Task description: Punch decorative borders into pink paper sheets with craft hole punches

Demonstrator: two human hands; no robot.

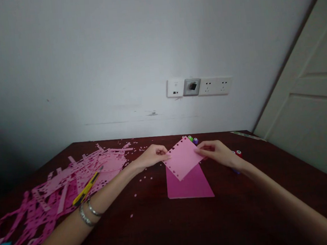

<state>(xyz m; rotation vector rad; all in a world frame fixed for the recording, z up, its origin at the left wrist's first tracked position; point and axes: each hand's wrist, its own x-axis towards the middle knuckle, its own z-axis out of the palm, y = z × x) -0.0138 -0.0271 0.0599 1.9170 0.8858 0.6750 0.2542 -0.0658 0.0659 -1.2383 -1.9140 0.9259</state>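
Between my two hands a light pink sheet of paper [184, 159] is held up, turned so its corners point up and down. Small punched holes run along its two left edges. My left hand [154, 155] pinches its left corner, and my right hand [214, 151] pinches its right corner. Below and partly behind it lies a darker magenta sheet [188, 189] on the table. Partly hidden behind the pink sheet and near my right wrist are small craft punches [195, 140] in several colours.
Punched pink paper strips [63, 184] pile up on the left of the dark table [167, 229], with a yellow utility knife [86, 188] on them. Tiny paper cutouts [135, 195] are scattered about. A ruler-like strip [247, 135] lies back right. Wall sockets [213, 86] are above the table.
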